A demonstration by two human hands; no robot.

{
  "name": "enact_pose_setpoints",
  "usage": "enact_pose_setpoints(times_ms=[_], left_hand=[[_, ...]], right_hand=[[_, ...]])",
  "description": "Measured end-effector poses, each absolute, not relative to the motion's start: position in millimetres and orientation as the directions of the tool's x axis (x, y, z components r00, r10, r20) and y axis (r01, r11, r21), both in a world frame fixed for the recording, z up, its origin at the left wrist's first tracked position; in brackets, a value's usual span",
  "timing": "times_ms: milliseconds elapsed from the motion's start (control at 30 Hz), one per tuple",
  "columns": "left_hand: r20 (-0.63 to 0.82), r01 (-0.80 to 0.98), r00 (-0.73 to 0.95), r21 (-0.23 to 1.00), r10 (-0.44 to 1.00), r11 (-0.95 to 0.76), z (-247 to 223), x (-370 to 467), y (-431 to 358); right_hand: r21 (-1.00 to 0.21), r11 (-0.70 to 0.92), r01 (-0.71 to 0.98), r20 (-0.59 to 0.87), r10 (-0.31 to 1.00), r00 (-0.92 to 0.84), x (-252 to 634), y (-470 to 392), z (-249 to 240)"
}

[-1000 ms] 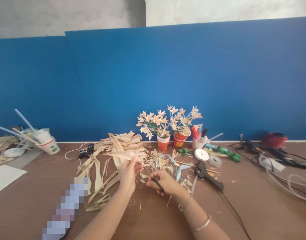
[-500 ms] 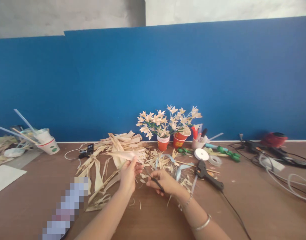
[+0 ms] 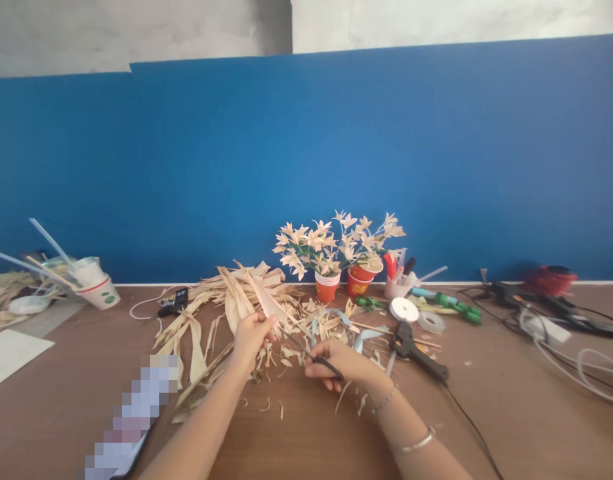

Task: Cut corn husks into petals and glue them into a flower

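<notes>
My left hand (image 3: 256, 335) pinches a pale piece of dried corn husk (image 3: 267, 298), which points up and away from me over the husk pile. A pair of scissors (image 3: 326, 365) with dark handles sits in my right hand (image 3: 333, 363), its fingers wrapped around the loops. The blades reach left toward the lower end of the husk, close to my left fingertips; whether they touch it I cannot tell. Behind my left hand lies a heap of dried husks (image 3: 201, 350). Small cut scraps (image 3: 286, 362) are scattered on the table between and beyond my hands.
Two red cups (image 3: 327, 288) hold husk flowers (image 3: 311, 241) by the blue partition (image 3: 211, 173). Right of my right hand lie a black glue gun (image 3: 417, 352) with a trailing cord, a white spool (image 3: 404, 309) and clear tape (image 3: 431, 321). A pixelated phone-like object lies front left.
The husk has swung from lying sideways to pointing away from me. My left hand has shifted slightly left, and my right hand with the scissors has moved a little right.
</notes>
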State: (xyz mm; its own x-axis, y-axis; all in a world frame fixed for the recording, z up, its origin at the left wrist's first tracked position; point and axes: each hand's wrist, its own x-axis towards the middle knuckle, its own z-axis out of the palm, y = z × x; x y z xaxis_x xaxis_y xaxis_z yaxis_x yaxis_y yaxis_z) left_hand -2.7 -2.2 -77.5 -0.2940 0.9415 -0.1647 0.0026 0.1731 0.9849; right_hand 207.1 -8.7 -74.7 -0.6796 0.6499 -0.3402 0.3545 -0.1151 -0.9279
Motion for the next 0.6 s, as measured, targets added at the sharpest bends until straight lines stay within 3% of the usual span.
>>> enact_pose_setpoints(times_ms=[333, 600], left_hand=[[-0.249, 0.039, -0.144, 0.966, 0.958, 0.257, -75.8, -0.4, -5.1], [-0.262, 0.025, -0.139, 0.963, 0.955, 0.267, -79.5, -1.7, -3.7]], right_hand=[[-0.909, -0.105, 0.403, -0.373, 0.635, -0.677, 209.0, -7.5, -76.5], [-0.896, -0.090, 0.435, -0.392, 0.620, -0.680, 213.7, -3.8, -80.5]])
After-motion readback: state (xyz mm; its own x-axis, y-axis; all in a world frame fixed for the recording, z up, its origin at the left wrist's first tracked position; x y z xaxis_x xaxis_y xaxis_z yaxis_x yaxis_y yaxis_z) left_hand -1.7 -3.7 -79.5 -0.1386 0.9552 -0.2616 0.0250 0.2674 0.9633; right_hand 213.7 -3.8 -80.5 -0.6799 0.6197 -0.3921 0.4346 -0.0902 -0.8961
